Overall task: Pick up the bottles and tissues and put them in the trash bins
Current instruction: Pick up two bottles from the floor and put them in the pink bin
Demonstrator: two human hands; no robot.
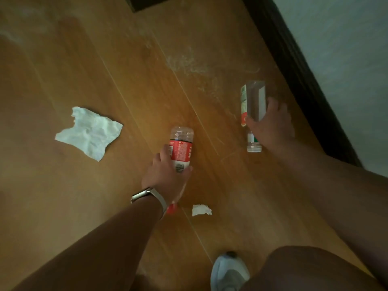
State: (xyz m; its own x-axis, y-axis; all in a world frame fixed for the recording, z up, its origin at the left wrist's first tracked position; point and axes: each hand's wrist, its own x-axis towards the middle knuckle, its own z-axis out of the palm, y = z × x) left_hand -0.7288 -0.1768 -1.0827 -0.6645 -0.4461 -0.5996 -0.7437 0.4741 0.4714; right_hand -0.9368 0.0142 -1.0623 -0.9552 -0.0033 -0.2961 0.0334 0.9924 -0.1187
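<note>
A clear plastic bottle with a red label (181, 148) lies on the wooden floor, its red cap hidden behind my wrist. My left hand (165, 175), with a watch on the wrist, is closed around its lower half. To the right, a clear bottle with a green and white label (252, 101) is gripped around its middle by my right hand (270, 124). A large crumpled white tissue (90, 132) lies on the floor at the left. A small tissue scrap (201, 210) sits near my left wrist.
A dark baseboard (298, 66) and a pale wall (346, 49) run along the right. My grey shoe (228, 271) and knee (315, 267) are at the bottom. A dark object's corner (147, 3) shows at the top. No trash bin is in view.
</note>
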